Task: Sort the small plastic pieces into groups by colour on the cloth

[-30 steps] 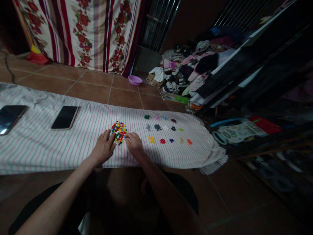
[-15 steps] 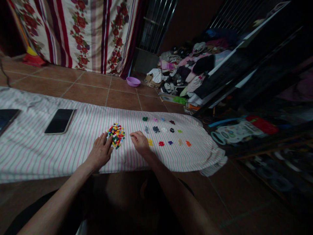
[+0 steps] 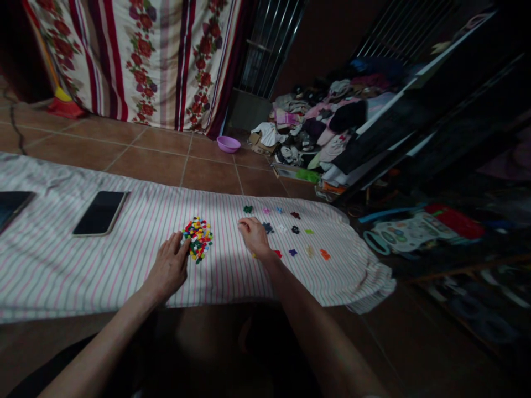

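A mixed pile of small bright pieces (image 3: 199, 237) lies on the striped cloth (image 3: 141, 265). My left hand (image 3: 168, 265) rests at the pile's left edge, fingers stretched out and touching it. To the right, my right hand (image 3: 254, 236) is pinched over the rows of small colour groups; whatever sits between its fingertips is too small to make out. Around it are a dark green group (image 3: 248, 209), a dark grey group (image 3: 269, 228), a white group (image 3: 282, 228) and an orange group (image 3: 324, 254). My hand and wrist partly cover the yellow and red groups.
A phone (image 3: 100, 214) lies on the cloth to the left, and a dark device (image 3: 13, 205) sits at the far left edge. Beyond, on the tiled floor, are a purple basin (image 3: 228, 145) and a heap of clothes (image 3: 309, 119). A floral curtain (image 3: 166, 66) hangs behind.
My right hand has moved right, away from the pile, and now covers the light grey group. My left hand stays at the pile. The view has shifted slightly.
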A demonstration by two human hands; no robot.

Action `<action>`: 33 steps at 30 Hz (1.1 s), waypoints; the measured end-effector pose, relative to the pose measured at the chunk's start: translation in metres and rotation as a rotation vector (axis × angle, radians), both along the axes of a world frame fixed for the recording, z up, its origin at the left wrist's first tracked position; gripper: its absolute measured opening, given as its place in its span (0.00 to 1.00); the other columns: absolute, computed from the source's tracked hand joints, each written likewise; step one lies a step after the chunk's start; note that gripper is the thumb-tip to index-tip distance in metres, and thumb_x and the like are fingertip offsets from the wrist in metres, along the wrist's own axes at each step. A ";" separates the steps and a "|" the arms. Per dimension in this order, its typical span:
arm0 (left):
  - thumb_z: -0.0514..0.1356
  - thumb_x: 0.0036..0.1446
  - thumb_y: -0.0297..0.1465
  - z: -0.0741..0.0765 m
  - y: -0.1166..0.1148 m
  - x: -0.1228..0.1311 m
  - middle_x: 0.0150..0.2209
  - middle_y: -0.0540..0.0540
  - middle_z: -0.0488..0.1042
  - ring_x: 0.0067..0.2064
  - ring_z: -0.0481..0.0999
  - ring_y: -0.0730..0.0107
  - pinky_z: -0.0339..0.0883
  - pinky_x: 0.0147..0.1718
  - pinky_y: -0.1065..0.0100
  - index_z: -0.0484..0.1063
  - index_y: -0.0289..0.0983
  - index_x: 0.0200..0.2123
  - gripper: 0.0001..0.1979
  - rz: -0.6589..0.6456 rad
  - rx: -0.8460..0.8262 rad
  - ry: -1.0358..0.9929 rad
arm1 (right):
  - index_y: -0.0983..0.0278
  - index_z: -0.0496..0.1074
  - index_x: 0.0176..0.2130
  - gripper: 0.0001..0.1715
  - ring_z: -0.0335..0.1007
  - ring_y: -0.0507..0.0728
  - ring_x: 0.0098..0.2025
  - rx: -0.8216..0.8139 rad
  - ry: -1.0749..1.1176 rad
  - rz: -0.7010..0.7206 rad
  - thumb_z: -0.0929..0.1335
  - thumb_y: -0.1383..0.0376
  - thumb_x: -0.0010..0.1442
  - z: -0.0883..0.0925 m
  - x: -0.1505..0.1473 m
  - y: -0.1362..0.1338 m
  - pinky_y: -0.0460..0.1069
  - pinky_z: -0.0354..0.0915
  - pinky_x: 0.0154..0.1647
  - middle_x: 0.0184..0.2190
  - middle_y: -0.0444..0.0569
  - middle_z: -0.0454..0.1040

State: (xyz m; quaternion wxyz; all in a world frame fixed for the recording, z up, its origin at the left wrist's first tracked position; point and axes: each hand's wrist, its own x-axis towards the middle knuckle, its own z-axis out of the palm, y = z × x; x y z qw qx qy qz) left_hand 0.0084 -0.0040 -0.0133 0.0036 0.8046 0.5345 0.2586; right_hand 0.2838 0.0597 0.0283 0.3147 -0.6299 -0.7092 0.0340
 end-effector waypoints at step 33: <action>0.48 0.63 0.45 0.006 -0.001 0.011 0.65 0.30 0.54 0.67 0.51 0.45 0.56 0.59 0.44 0.56 0.32 0.62 0.30 0.014 -0.021 0.035 | 0.64 0.78 0.40 0.17 0.72 0.57 0.43 -0.138 -0.188 -0.242 0.62 0.74 0.57 0.000 0.041 0.090 0.49 0.64 0.48 0.40 0.52 0.77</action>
